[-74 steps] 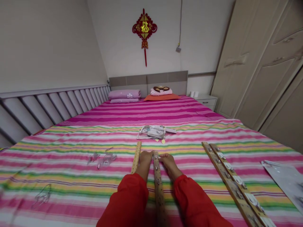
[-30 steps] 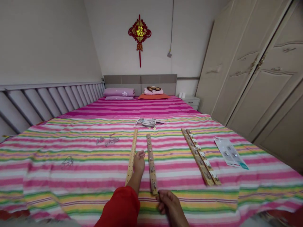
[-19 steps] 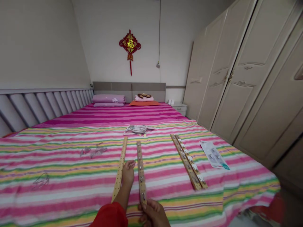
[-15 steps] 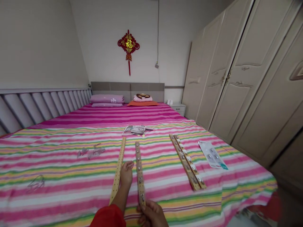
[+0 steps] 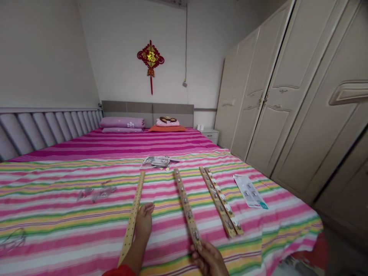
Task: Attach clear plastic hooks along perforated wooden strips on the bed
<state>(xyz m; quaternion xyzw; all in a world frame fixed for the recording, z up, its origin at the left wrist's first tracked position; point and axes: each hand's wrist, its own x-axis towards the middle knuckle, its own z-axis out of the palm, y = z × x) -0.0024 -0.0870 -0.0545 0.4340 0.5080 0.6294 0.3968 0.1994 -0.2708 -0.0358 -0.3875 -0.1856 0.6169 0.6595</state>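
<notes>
My left hand (image 5: 143, 225) rests fingers-flat on the striped bedspread (image 5: 71, 207), touching the right edge of a bare wooden slat with holes (image 5: 132, 216). My right hand (image 5: 209, 261) is closed on the near end of a second wooden slat (image 5: 186, 208) that carries several metal fittings. That slat lies angled away from me on the bed. To its right lie two more slats with white-and-metal fittings (image 5: 220, 200), side by side.
A plastic blister card (image 5: 249, 191) lies right of the slats near the bed's edge. Opened packets (image 5: 156, 161) sit mid-bed; loose clear hooks (image 5: 94, 191) lie to the left. Pillows (image 5: 122, 123) at the headboard, wardrobe doors (image 5: 287, 99) on the right.
My right hand slid back to the slat's near end and shifted that slat to the right, away from the bare one. My left hand stayed by the bare slat. My view pulled back and right.
</notes>
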